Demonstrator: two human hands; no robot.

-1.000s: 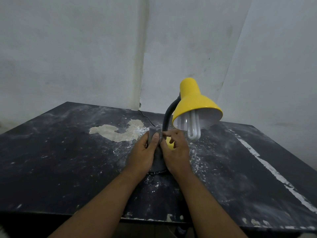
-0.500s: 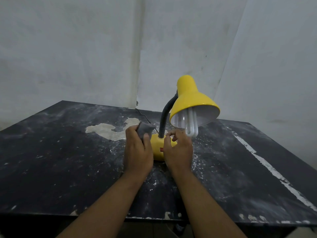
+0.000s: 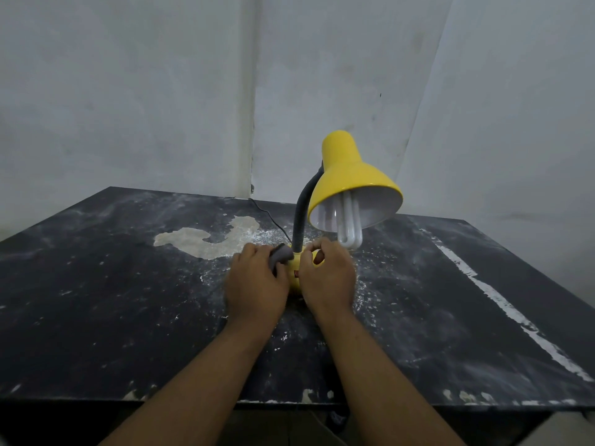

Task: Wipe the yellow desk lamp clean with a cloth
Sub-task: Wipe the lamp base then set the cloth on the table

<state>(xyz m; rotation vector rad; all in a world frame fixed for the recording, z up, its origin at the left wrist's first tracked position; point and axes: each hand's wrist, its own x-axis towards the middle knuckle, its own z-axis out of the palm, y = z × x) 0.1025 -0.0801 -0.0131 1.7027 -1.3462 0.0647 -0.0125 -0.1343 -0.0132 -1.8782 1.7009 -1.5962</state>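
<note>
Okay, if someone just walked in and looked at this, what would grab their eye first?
The bright yellow lamp at the middle of the dark, scuffed table, its white bulb hanging out of the shade. Next, two bare hands at its base: the left hand pressing a grey cloth, the right hand steadying it.

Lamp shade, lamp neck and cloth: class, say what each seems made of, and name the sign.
Lamp shade: glossy yellow painted metal or plastic; it shows soft highlights. Lamp neck: dark ribbed flexible tube, probably metal. Cloth: soft grey fabric, bunched in the left hand.
</note>
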